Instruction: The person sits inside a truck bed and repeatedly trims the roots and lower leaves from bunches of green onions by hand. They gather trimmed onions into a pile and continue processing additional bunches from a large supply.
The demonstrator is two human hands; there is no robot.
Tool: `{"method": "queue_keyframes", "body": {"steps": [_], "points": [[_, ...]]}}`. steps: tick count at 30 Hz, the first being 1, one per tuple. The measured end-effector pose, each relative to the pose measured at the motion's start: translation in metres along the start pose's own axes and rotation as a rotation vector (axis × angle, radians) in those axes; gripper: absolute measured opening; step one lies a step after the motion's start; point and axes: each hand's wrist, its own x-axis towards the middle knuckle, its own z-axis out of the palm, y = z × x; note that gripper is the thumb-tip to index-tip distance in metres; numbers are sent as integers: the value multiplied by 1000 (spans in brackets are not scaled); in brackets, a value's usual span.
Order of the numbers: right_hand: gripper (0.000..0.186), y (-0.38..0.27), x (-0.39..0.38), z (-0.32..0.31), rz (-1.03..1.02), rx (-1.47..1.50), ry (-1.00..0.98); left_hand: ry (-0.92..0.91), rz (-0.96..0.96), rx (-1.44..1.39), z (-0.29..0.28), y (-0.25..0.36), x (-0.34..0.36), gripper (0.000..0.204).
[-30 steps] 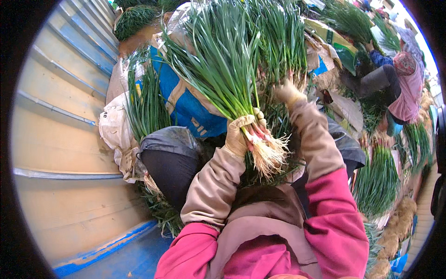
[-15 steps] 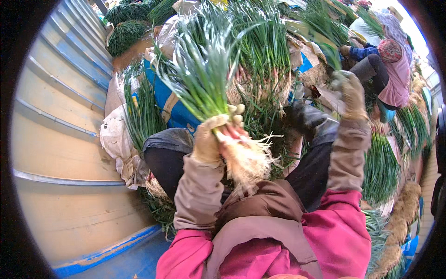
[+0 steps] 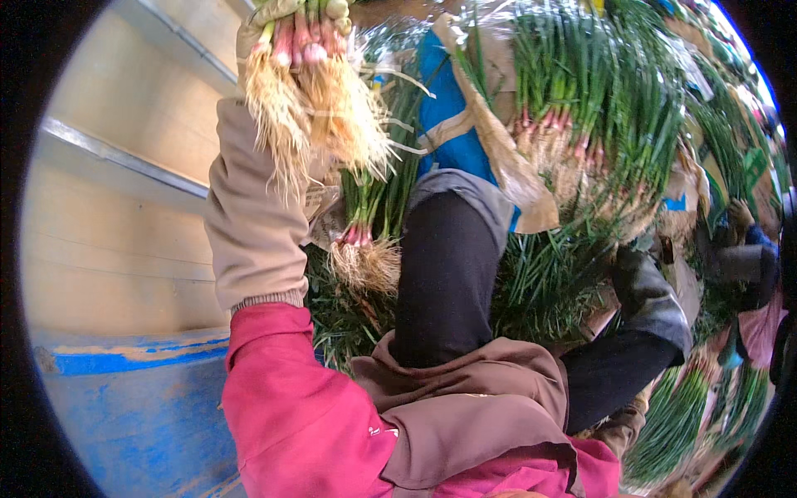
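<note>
At the top left, my left hand (image 3: 251, 33), in a light glove, is closed around a bunch of green onions (image 3: 309, 51). Their pink bulbs and long pale roots hang below the fingers, while the leaves are cut off by the upper edge. Just under the roots, a smaller bundle of green onions (image 3: 359, 236) leans beside my bent knee. At the lower right only the brown sleeve of my right arm shows, next to my leg; the right hand itself is hidden.
A ribbed tan wall (image 3: 124, 224) with a blue lower part runs along the left. Large rows of green onions (image 3: 581, 108) lie ahead, beside a blue and tan sack (image 3: 531, 195). Loose leaves (image 3: 540, 266) litter the ground between my legs. Another person (image 3: 760, 324) sits at the far right.
My left hand has carried the green onions up and to the left, toward the wall. The right hand has dropped out of sight at the lower right. The view has swung left.
</note>
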Motion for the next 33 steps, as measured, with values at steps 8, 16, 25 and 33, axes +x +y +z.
{"method": "queue_keyframes", "body": {"steps": [8,16,25,33], "points": [[26,-3,29,-9,10,-92,11,105,-209,323,-170,-68,-59,43],[28,5,41,-41,12,-29,27,424,-680,-170,-228,-153,-160,33],[29,-229,58,43,-488,-40,-425,508,-767,1673,-204,-124,-156,54],[25,-245,60,234,-623,395,-170,497,-496,1226,-124,-96,-81,31]]}}
